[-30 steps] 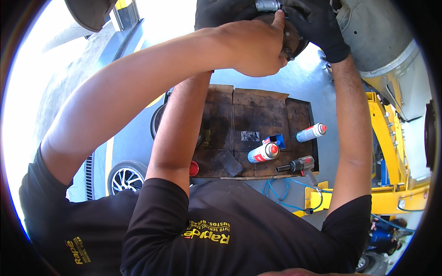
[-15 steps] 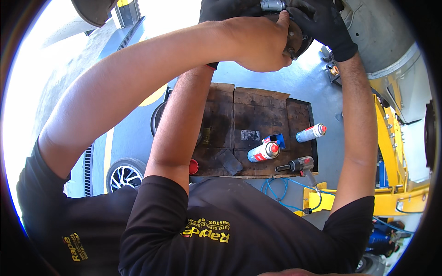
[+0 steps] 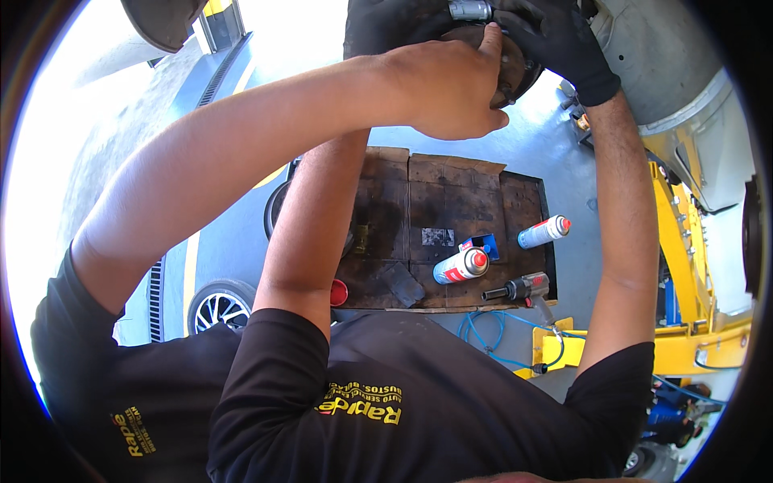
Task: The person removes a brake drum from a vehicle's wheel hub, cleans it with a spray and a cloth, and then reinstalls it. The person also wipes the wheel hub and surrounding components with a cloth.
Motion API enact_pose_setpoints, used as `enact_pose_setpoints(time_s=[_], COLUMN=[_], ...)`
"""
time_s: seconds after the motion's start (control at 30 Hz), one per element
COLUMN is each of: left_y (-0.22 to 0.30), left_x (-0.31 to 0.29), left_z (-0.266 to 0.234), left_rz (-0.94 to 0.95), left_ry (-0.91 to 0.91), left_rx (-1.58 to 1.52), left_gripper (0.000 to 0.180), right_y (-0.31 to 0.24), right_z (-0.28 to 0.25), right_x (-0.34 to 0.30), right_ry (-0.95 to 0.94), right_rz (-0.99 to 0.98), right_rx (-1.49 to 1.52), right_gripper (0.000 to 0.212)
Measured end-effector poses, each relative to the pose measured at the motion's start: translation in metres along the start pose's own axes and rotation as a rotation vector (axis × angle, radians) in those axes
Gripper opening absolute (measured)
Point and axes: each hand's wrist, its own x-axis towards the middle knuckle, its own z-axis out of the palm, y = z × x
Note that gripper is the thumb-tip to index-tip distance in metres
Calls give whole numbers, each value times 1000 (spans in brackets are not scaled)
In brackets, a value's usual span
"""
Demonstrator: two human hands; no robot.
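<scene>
While both hands are up top, the round dark part [image 3: 515, 68] sits wedged right between them.
Left hand [image 3: 451, 88] fingers curl against its left edge; gloved right hand [image 3: 555, 40] clamps it from above-right, beside the metal socket [image 3: 469, 10].

On the flattened brown cardboard [image 3: 451, 209] below, two spray cans lie on their sides. The nearer spray can [image 3: 460, 265] is white and silver with a red cap and a red-and-blue label. Touching its far side sits a small blue box [image 3: 483, 244]. Off to the right, apart, the second spray can [image 3: 543, 232] shows white with a red cap. A small pale sticker [image 3: 437, 237] sits mid-cardboard, its print too small to make out.
</scene>
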Motion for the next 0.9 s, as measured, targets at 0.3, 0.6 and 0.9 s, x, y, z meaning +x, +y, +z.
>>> enact_pose_setpoints(time_s=[0.3,0.6,0.9], left_y=[4,-2,-18], left_x=[-6,-10,-36], left_z=[1,-2,-11], left_rz=[-9,8,165], left_ry=[8,-5,178], left_rx=[-69,-48,150], left_gripper=[103,105,89], right_y=[6,-1,0], right_z=[4,-4,-3], right_x=[-4,-3,-3], right_ry=[47,14,32], right_rz=[-6,27,11], right_rx=[78,104,91], right_gripper=[16,19,23])
